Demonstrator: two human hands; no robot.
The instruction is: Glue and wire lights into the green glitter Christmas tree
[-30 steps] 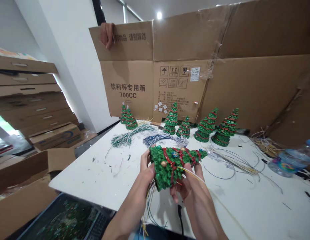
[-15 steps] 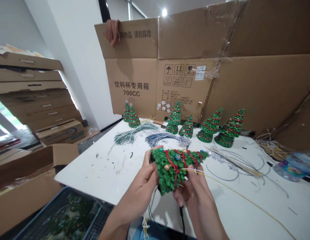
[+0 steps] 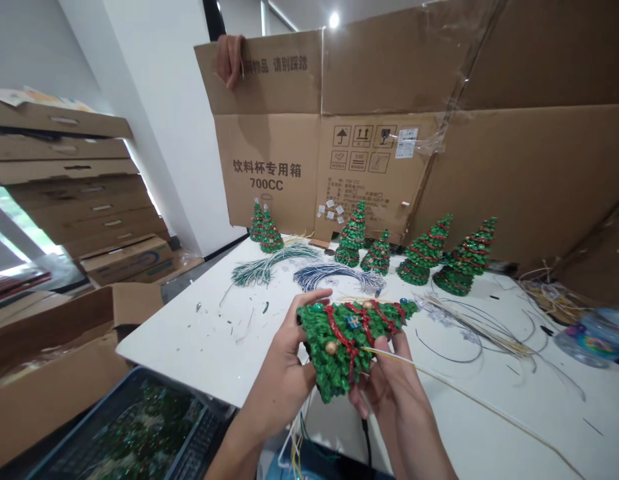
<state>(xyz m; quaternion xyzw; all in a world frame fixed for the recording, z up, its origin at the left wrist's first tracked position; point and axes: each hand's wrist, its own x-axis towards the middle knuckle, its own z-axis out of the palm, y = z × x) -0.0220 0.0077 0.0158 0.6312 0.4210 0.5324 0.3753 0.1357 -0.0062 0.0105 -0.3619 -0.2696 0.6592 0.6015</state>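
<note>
Both hands hold a green beaded Christmas tree ornament (image 3: 352, 343) on its side, tip to the right, wound with red tinsel and set with small baubles. My left hand (image 3: 284, 360) grips its wide base end, with loose wires hanging below. My right hand (image 3: 384, 380) holds the tree from beneath near the tip, fingers against a pale wire (image 3: 464, 397) that runs from the tree down to the right. Several finished beaded trees (image 3: 424, 257) stand at the table's far side, beyond my hands.
Green wire bundles (image 3: 266, 267) and blue wire bundles (image 3: 334, 275) lie on the white table (image 3: 189, 347), with scraps around. A co-worker's hand (image 3: 229, 60) holds up a cardboard sheet (image 3: 269, 167) behind. A dark crate (image 3: 139, 427) sits at lower left.
The whole scene has drifted right and slightly down in view. The tree stays in both hands, turned a little, and the pale wire now extends further right from it.
</note>
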